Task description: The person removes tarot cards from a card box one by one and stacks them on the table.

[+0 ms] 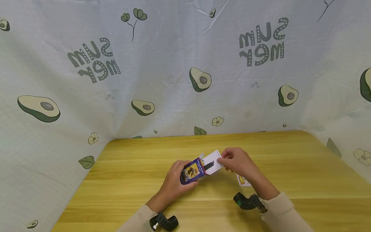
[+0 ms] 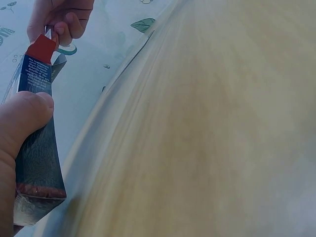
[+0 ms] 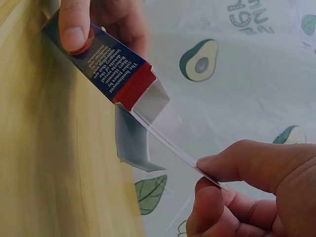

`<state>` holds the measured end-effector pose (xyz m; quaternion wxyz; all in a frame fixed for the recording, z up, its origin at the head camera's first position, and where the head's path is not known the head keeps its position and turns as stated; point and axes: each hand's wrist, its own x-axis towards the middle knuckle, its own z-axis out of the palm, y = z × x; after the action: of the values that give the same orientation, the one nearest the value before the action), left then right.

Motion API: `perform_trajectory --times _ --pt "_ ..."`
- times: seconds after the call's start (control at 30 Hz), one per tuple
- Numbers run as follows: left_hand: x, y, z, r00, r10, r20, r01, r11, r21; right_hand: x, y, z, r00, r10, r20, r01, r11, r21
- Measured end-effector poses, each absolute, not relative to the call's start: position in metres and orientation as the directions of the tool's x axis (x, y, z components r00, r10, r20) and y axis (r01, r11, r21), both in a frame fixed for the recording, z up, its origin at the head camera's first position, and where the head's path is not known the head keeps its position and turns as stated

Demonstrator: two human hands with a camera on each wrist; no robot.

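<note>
My left hand [image 1: 175,179] grips a dark blue tarot card box [image 1: 192,171], its thumb pressed along one side in the left wrist view. The box tilts up toward the right, with its end flaps open. A white-bordered card [image 1: 214,166] sticks partly out of that end. The thumb and fingers of my right hand [image 1: 238,161] pinch the card's outer edge. In the right wrist view the card [image 3: 174,149] appears almost edge-on, as a thin line from the box mouth to the fingertips. How many cards are inside the box is hidden.
Another card [image 1: 242,181] lies on the wooden table [image 1: 130,190], partly covered by my right forearm. A pale cloth [image 1: 174,64] printed with avocados hangs behind the table and along its sides. A black wrist camera [image 1: 246,201] sits on my right wrist.
</note>
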<state>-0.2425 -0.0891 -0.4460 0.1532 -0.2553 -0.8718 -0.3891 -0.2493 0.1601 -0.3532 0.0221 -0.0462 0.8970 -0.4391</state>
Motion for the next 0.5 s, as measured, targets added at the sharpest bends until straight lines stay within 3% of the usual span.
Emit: perform_trajectory --times 0.5 --pt "-0.2432 -0.0894 -0.4467 -0.817 0.327 0.475 0.572 0.563 0.597 -0.2486 0.1690 -0.3479 -0.996 -0.085 -0.012 -0.038 0.562 -0.827"
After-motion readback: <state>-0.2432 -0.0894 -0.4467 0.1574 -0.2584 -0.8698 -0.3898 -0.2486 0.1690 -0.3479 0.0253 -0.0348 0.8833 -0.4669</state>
